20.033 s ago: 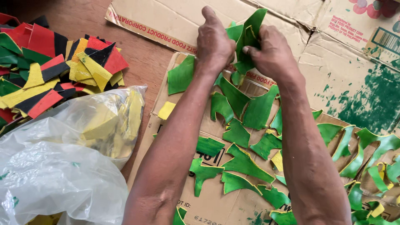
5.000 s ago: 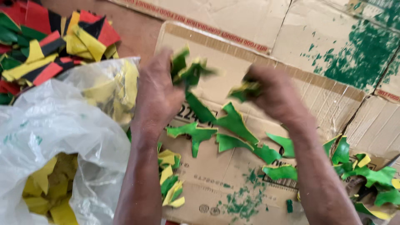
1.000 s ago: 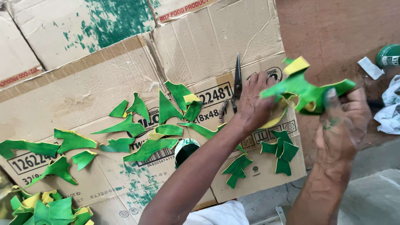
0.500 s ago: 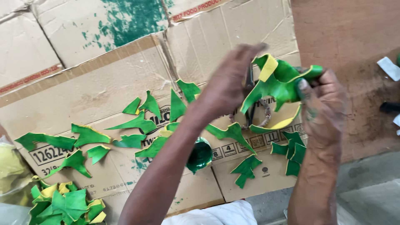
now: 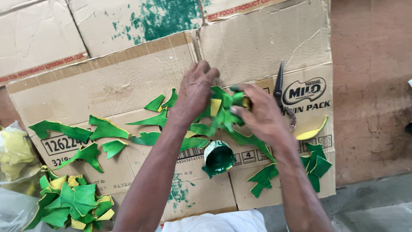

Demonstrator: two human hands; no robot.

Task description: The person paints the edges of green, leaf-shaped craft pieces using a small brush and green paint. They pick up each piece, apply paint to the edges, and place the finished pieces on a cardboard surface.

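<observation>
Both hands lower now, left hand [image 5: 195,92] and right hand [image 5: 259,114] clutching green scraps [image 5: 223,109]

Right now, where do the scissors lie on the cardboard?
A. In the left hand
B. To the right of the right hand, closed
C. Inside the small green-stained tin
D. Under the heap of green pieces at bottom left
B: the scissors lie closed on the cardboard just right of the right hand, which with the left hand holds a bunch of green pieces.
</observation>
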